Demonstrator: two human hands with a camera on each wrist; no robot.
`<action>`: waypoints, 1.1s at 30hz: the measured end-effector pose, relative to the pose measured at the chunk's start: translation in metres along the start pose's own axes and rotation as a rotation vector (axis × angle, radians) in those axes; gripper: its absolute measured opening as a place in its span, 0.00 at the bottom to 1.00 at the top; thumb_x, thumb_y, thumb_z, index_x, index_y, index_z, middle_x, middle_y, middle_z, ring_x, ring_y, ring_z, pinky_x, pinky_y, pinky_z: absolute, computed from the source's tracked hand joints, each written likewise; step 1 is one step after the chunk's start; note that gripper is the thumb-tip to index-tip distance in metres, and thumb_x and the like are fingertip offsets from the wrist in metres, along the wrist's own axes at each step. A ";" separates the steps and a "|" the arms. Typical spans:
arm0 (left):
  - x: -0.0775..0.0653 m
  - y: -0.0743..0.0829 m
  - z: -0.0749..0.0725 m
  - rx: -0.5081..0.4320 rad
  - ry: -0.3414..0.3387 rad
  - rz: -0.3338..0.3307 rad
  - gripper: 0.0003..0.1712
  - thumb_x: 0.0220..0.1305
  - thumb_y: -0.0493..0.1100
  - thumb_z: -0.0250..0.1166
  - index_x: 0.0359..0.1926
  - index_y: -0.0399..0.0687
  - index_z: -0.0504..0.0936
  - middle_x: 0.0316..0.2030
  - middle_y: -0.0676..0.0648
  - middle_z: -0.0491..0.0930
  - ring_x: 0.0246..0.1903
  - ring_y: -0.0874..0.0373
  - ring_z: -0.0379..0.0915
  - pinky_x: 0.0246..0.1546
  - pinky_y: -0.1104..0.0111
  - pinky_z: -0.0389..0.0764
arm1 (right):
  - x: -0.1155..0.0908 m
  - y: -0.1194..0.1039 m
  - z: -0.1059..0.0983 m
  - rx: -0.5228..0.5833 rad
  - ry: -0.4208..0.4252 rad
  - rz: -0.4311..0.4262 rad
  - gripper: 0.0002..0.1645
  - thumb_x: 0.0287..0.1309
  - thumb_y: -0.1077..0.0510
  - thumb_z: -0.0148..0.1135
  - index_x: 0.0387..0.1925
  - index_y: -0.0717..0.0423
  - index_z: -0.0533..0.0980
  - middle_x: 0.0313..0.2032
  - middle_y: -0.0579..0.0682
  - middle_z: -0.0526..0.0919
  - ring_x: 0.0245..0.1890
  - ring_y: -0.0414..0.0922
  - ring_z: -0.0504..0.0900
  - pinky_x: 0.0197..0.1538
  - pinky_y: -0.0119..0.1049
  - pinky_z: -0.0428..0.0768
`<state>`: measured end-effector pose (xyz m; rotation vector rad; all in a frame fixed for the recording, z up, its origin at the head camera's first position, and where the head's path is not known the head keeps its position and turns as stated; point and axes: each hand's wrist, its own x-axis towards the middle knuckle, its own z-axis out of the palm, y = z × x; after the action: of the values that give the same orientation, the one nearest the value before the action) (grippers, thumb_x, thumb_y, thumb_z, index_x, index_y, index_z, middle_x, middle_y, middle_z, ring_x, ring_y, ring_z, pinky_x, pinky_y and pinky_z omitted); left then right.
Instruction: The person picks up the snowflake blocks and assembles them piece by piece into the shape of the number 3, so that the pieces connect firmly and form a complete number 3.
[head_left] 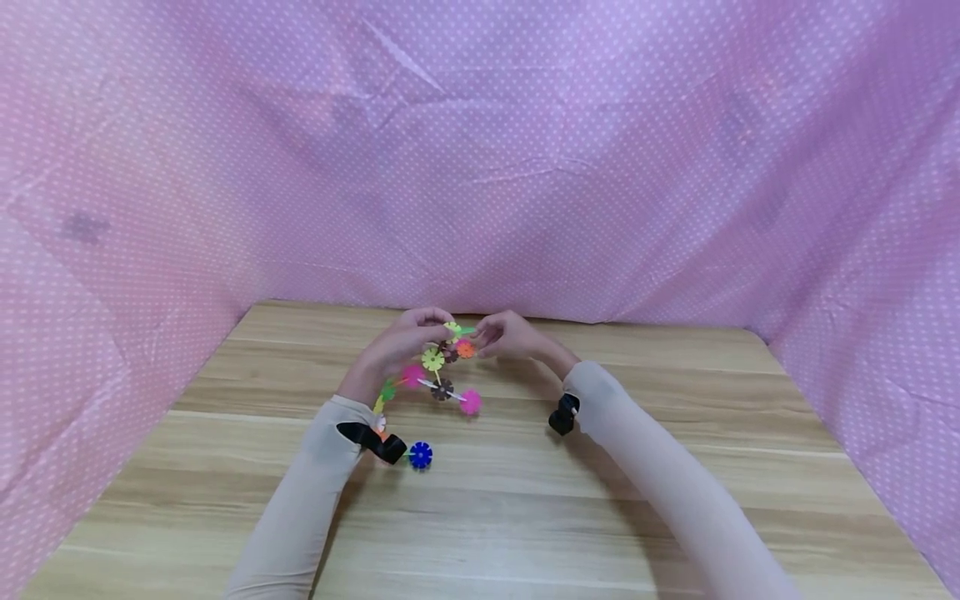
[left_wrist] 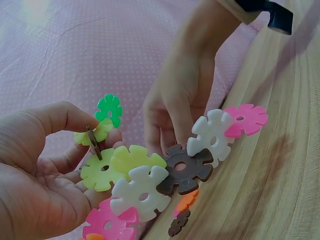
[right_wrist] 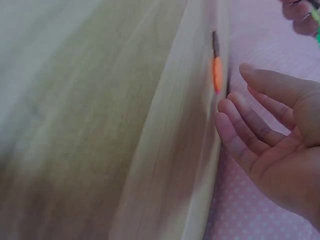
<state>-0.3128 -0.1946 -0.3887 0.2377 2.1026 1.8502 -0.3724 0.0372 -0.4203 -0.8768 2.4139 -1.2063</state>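
Observation:
My left hand pinches part of a chain of interlocking flower-shaped plastic discs. In the left wrist view, its thumb and finger are at a brown disc seen edge-on, beside a yellow disc. A green disc sticks out beyond the fingertips. Farther along are a white disc, a dark brown disc and a pink disc. My right hand is close by with loosely bent fingers, holding nothing. Near its fingertips is a small orange disc joined to brown and pink ones.
The chain curves back toward my left sleeve, which hides part of it, and a blue disc shows at its near end. Everything is over a wooden table. Pink dotted cloth hangs behind and at both sides.

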 end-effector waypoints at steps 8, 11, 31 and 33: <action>-0.001 0.001 0.001 0.004 0.000 0.000 0.09 0.70 0.37 0.60 0.49 0.43 0.75 0.41 0.50 0.78 0.48 0.48 0.77 0.52 0.63 0.80 | 0.014 0.005 0.009 -0.071 -0.020 0.011 0.15 0.56 0.66 0.73 0.44 0.71 0.80 0.40 0.63 0.87 0.36 0.44 0.82 0.38 0.27 0.80; 0.000 0.000 0.001 0.000 -0.004 0.005 0.09 0.70 0.37 0.59 0.49 0.43 0.75 0.40 0.51 0.78 0.48 0.48 0.76 0.53 0.63 0.80 | 0.016 0.004 0.012 -0.106 -0.021 0.005 0.14 0.57 0.65 0.74 0.43 0.69 0.81 0.34 0.58 0.85 0.29 0.40 0.76 0.34 0.26 0.75; 0.002 -0.004 0.001 0.013 -0.013 0.006 0.08 0.71 0.36 0.58 0.49 0.42 0.74 0.39 0.50 0.78 0.44 0.53 0.77 0.50 0.64 0.80 | 0.015 0.006 0.011 -0.092 -0.062 0.052 0.15 0.58 0.67 0.71 0.46 0.68 0.81 0.39 0.59 0.84 0.36 0.42 0.77 0.40 0.27 0.77; 0.002 -0.004 0.001 0.009 -0.013 0.006 0.07 0.70 0.36 0.59 0.48 0.43 0.75 0.39 0.50 0.78 0.43 0.53 0.77 0.49 0.64 0.81 | 0.015 0.006 0.012 -0.110 -0.062 0.057 0.14 0.58 0.66 0.72 0.46 0.67 0.81 0.37 0.56 0.84 0.35 0.41 0.76 0.39 0.27 0.75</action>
<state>-0.3140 -0.1934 -0.3928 0.2570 2.1039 1.8384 -0.3803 0.0232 -0.4324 -0.8573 2.4571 -1.0191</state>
